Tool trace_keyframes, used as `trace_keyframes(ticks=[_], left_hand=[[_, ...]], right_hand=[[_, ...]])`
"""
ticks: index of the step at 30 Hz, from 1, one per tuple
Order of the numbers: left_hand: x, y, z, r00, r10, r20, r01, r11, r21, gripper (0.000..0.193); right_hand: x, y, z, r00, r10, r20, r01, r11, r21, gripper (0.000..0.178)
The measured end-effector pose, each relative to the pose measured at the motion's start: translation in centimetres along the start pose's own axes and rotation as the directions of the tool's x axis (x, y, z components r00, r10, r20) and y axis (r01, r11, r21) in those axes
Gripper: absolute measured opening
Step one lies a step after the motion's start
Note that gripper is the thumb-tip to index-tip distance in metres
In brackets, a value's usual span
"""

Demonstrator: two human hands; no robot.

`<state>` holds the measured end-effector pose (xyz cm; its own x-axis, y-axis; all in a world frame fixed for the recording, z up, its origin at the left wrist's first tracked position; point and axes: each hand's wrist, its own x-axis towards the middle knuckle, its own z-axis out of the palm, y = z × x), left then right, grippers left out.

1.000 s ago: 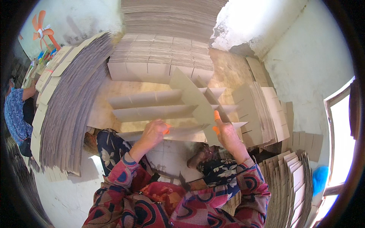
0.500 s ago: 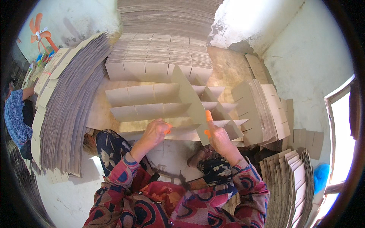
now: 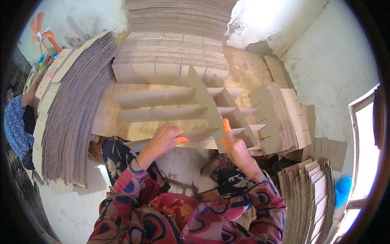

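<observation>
Pinching the near end of the slanted flat brown-cardboard cross-strip (image 3: 207, 101) at ctr of the wooden table (image 3: 243, 71), R hand (image 3: 237, 147) shd prob. press straight down, no twisting, while L hand (image 3: 164, 138), gripping the near-left long brown-cardboard strip (image 3: 200, 136), steadies it.

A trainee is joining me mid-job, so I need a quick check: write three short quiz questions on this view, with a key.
1. True or false: tubular orange finger covers show on both the person's left hand and right hand.
2. Which hand is on the long, flat brown cardboard strip standing diagonally?
A) the left
B) the right
C) neither
3. Fill in: the orange-bladed fan shows at the picture's upper ____.

Key: 1 true; 2 B; 3 left.
</observation>
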<state>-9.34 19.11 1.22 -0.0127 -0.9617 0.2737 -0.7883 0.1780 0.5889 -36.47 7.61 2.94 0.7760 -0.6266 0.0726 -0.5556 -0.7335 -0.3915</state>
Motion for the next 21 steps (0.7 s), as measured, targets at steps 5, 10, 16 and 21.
trace_keyframes(ticks=[5, 10, 16, 21], left_hand=[[1.8, 0.2, 0.9, 0.991, 0.088, 0.102, -0.092, 0.995, 0.036, 0.027], [2.1, -0.2, 3.5, 0.989, 0.150, 0.008, -0.150, 0.988, -0.040, 0.011], [2.5, -0.1, 2.3, 0.994, 0.113, 0.008, -0.112, 0.991, -0.071, 0.014], [5.7, -0.5, 0.5, 0.985, 0.120, -0.123, -0.121, 0.993, 0.001, 0.017]], right_hand=[[1.4, -1.8, -2.4, 0.995, -0.072, 0.064, 0.064, 0.992, 0.111, 0.077], [1.3, -1.9, 0.5, 0.997, -0.061, -0.041, 0.064, 0.994, 0.091, 0.080], [0.5, -1.1, -0.2, 1.000, -0.029, -0.013, 0.030, 0.996, 0.084, 0.086], [-0.5, -0.1, 2.5, 0.995, -0.078, -0.059, 0.082, 0.994, 0.076, 0.081]])
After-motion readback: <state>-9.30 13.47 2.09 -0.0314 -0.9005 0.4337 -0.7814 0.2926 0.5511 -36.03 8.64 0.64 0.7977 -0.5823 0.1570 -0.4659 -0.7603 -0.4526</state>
